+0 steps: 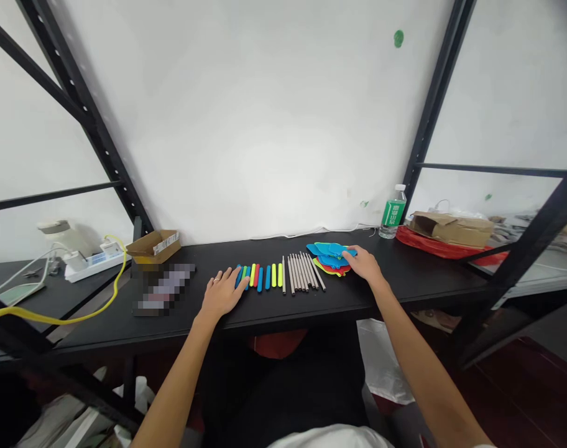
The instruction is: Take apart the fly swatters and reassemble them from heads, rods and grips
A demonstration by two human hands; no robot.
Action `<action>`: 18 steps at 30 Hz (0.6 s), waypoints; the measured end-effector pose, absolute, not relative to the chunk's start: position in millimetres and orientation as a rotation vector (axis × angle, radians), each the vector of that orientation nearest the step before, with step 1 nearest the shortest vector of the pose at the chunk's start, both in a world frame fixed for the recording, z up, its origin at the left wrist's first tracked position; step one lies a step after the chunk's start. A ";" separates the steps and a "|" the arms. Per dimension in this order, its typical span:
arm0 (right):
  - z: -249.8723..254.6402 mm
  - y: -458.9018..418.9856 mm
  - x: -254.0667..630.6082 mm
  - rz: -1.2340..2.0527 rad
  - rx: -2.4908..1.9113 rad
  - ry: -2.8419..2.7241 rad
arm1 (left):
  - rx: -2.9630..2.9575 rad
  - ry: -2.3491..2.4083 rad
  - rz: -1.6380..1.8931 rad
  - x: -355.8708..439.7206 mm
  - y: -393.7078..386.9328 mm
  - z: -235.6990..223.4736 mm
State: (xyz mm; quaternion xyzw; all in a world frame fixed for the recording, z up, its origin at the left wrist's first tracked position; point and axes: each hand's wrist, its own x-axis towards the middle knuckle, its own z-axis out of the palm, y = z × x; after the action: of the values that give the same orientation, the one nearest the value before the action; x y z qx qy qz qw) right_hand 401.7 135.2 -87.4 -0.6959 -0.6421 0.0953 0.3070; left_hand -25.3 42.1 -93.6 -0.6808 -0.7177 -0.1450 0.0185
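Observation:
My left hand (pixel 222 291) lies flat and open on the black table (pixel 405 280), its fingertips touching the left end of a row of coloured sticks (pixel 260 275) in blue, green, yellow and red. To their right lies a row of plain wooden sticks (pixel 303 272). My right hand (pixel 365 264) rests on the right side of a small stack of flat coloured shapes (pixel 331 256), blue on top, yellow and red beneath. Its fingers pinch the top blue shape at its right edge.
A small open cardboard box (pixel 153 247) sits at the left, next to a blurred-out object (pixel 165 287). A green-labelled water bottle (pixel 393 213), a torn cardboard box (pixel 451 228) on red material, a power strip (pixel 94 261), a yellow cable (pixel 55 317) and black shelf posts (pixel 426 112) surround the table.

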 end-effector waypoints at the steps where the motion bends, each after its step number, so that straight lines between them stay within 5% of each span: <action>1: -84.9 133.2 400.1 0.235 -1.840 -1.674 | -2.114 -2.229 -0.455 -25.5 42.2 -93.9; 10: -45.9 101.1 360.7 0.273 -1.499 -1.839 | -2.112 -2.201 -0.446 -28.7 44.6 -97.6; 18: -47.5 83.8 327.6 0.407 -1.749 -2.103 | -2.131 -2.201 -0.524 -26.1 40.6 -94.2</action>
State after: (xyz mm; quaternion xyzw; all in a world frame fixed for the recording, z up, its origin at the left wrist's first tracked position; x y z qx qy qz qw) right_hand 327.6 83.8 -47.5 -0.6212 -0.7471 0.1447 0.1870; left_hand -26.1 40.6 -94.2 -0.6855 -0.7081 -0.1685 0.0170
